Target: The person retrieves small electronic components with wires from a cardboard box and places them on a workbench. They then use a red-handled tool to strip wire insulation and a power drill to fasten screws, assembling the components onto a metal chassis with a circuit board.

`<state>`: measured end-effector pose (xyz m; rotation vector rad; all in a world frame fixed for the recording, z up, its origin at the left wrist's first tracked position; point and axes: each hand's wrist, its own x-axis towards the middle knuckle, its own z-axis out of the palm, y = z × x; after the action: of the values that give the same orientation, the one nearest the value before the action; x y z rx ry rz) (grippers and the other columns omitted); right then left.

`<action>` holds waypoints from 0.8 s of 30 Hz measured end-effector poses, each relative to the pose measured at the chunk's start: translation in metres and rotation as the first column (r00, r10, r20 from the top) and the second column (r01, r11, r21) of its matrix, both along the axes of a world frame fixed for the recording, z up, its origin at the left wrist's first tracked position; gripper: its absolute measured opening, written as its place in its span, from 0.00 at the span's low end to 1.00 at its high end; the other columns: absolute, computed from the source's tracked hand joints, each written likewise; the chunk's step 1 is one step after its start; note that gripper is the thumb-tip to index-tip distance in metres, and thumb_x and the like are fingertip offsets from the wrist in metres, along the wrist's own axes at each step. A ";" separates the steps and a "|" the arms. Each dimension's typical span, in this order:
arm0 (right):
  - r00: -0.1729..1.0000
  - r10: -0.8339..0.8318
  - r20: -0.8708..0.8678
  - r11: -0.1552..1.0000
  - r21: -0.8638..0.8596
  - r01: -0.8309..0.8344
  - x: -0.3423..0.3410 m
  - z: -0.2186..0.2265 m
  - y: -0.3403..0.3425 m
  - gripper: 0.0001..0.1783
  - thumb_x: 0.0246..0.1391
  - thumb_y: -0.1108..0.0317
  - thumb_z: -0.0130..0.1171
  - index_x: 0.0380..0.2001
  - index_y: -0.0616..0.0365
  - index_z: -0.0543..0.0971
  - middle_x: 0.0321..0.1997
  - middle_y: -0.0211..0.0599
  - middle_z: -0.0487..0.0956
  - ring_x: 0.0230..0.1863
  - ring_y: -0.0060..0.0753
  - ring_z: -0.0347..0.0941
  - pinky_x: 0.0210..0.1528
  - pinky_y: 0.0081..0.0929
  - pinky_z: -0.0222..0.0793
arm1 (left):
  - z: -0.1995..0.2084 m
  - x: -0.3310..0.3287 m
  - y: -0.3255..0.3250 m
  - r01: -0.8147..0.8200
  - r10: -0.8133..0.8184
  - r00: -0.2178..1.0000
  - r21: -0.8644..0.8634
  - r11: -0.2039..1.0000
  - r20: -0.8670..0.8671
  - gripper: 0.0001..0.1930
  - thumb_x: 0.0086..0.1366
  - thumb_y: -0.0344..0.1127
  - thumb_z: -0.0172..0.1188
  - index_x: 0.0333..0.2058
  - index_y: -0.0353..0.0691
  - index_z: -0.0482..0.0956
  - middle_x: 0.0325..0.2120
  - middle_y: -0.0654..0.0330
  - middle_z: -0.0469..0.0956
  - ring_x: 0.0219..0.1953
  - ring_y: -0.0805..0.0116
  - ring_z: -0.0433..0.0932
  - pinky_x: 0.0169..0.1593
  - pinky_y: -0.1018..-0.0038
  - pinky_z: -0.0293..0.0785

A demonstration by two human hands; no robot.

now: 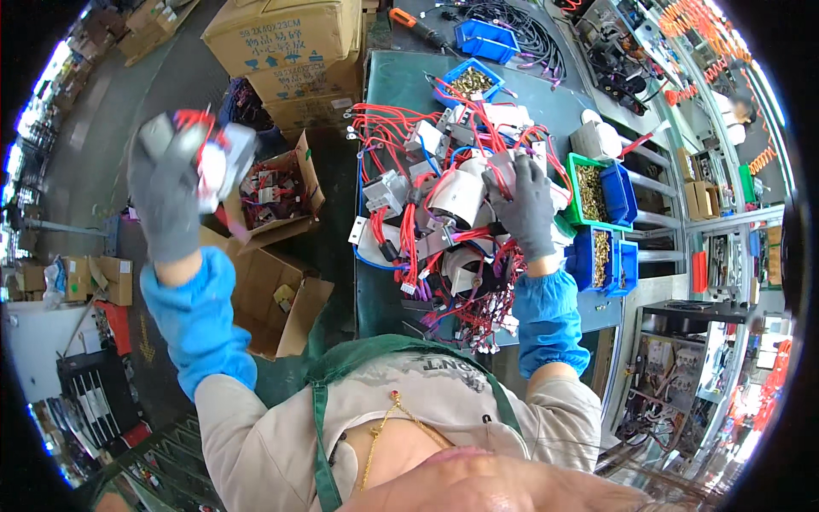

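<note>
My left hand (166, 200), in a dark grey glove, is raised off to the left of the table. It grips a wired metal part (223, 162), silver and white with red leads, smeared by motion. My right hand (525, 213), gloved alike, reaches onto the right side of a heap of wired parts. Its fingers bend around a grey metal part (503, 177) in the heap; the fingertips are partly hidden. Beside that hand lies a white cylindrical part (458, 194). Red wire bundles (409, 230) with white plugs run through the heap.
A green table (380, 316) carries the heap. Blue bins (482, 41) and a green bin (589, 189), some with brass-coloured fittings, stand around it. Left of the table are an open carton of wired parts (277, 192), another open carton (273, 299) and stacked boxes (281, 38).
</note>
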<state>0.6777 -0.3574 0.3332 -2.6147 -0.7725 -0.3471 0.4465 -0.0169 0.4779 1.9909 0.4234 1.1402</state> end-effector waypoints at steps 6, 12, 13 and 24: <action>0.973 0.107 0.205 0.989 0.075 -0.125 -0.034 0.036 -0.025 0.35 0.37 0.66 0.66 0.53 0.59 0.68 0.54 0.49 0.67 0.58 0.54 0.60 0.58 0.46 0.59 | -0.021 0.130 0.000 0.144 -0.127 0.989 -0.299 0.943 0.077 0.07 0.52 0.34 0.65 0.21 0.42 0.75 0.22 0.68 0.72 0.23 0.80 0.71 0.29 0.79 0.70; 0.973 -0.099 0.211 0.985 0.161 0.066 -0.061 0.038 -0.089 0.27 0.41 0.67 0.65 0.48 0.59 0.73 0.52 0.45 0.71 0.57 0.50 0.63 0.57 0.41 0.61 | -0.090 0.223 -0.070 0.390 -0.409 0.911 -0.449 0.804 0.059 0.16 0.45 0.35 0.70 0.32 0.40 0.75 0.25 0.65 0.75 0.27 0.78 0.72 0.30 0.77 0.70; 0.973 -0.117 0.199 0.984 0.158 0.086 -0.067 0.034 -0.100 0.26 0.41 0.67 0.65 0.47 0.58 0.73 0.52 0.45 0.71 0.56 0.50 0.63 0.57 0.41 0.61 | -0.102 0.231 -0.079 0.369 -0.427 0.901 -0.390 0.844 -0.071 0.18 0.44 0.36 0.71 0.32 0.38 0.74 0.27 0.64 0.75 0.29 0.76 0.73 0.33 0.75 0.71; 0.996 -0.091 0.018 0.982 0.167 0.087 -0.125 -0.008 -0.136 0.19 0.42 0.68 0.63 0.42 0.53 0.77 0.47 0.40 0.75 0.51 0.46 0.68 0.52 0.39 0.65 | -0.149 0.249 -0.136 0.675 -0.600 0.495 -0.157 0.721 -0.628 0.22 0.64 0.52 0.50 0.45 0.39 0.75 0.39 0.46 0.75 0.44 0.50 0.73 0.49 0.61 0.67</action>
<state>0.5526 -0.4937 0.3256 -2.4964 -0.6079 -0.4512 0.6959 -0.1529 0.3289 2.3036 -0.0918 -0.0391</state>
